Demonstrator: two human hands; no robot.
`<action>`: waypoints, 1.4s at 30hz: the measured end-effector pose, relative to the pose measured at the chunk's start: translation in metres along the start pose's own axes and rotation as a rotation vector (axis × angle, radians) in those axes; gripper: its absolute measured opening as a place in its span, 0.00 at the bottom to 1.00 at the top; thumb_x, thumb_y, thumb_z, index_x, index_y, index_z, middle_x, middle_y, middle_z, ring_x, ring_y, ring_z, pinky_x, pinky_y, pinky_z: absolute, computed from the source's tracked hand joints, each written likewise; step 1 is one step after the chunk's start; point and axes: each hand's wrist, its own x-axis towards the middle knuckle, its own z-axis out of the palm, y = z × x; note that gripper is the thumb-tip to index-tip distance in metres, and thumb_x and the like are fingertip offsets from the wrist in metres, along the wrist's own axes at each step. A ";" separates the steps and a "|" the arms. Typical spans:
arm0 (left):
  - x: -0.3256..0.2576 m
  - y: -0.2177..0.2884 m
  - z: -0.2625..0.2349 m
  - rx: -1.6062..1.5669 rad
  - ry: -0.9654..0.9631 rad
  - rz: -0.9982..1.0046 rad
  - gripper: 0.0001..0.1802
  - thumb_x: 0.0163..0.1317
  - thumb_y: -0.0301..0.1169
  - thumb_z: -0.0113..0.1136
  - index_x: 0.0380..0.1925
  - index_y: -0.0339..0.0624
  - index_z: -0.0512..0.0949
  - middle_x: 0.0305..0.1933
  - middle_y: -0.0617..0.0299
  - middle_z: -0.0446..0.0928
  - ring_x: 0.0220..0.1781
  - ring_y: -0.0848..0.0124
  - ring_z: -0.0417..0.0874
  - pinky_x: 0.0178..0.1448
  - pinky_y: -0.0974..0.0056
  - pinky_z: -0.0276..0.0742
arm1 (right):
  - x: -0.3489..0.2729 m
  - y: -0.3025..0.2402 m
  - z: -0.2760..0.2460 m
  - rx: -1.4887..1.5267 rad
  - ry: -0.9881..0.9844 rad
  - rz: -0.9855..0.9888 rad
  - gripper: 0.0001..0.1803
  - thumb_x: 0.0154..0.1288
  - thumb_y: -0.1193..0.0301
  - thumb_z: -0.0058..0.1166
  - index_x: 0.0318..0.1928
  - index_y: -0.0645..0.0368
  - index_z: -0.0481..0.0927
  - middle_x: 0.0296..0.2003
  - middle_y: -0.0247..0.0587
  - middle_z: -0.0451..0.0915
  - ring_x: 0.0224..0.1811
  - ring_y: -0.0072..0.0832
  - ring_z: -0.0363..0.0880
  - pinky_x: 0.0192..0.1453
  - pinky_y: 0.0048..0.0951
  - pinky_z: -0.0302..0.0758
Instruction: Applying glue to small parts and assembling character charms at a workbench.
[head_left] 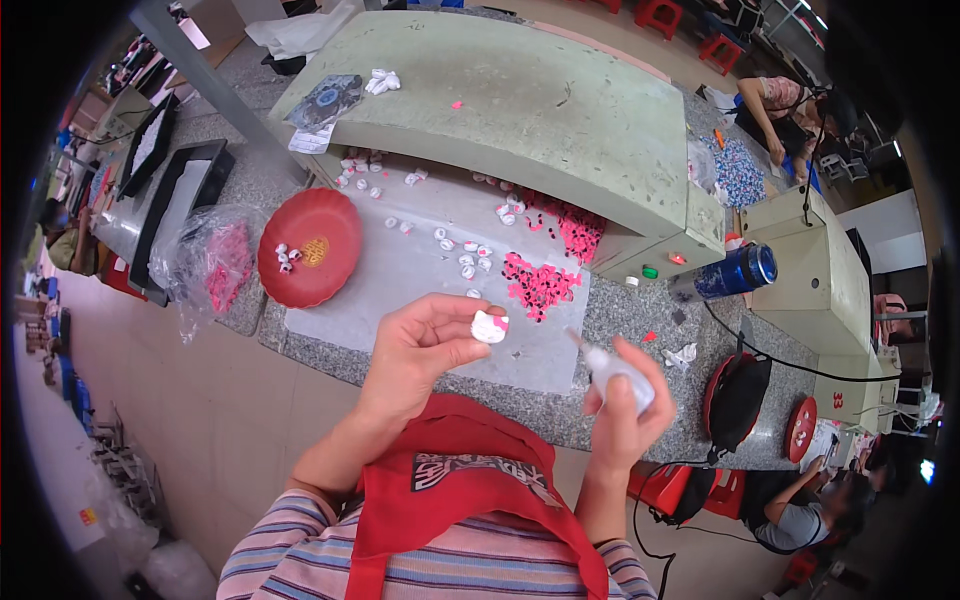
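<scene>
The left hand (412, 350) pinches a white cat-face piece (489, 327) in a thumb-and-finger grip; the right hand (630, 412) holds a squeeze bottle (606, 367), apart from the piece.

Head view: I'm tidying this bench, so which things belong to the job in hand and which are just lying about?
Apparently in the job:
white cat-face piece in the left hand
squeeze bottle in the right hand
loose white pieces and pink pieces on the pale sheet
red scalloped dish

Probably just lying about:
blue bottle
crumpled white scrap
patterned card on the grey-green cabinet
</scene>
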 end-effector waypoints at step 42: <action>-0.020 -0.017 0.014 0.141 0.001 0.201 0.15 0.51 0.12 0.52 0.40 0.30 0.69 0.47 0.50 0.72 0.45 0.69 0.76 0.48 0.69 0.74 | -0.005 -0.017 0.048 -0.080 -0.252 0.227 0.07 0.47 0.82 0.57 0.29 0.67 0.75 0.23 0.40 0.76 0.20 0.20 0.74 0.20 0.17 0.70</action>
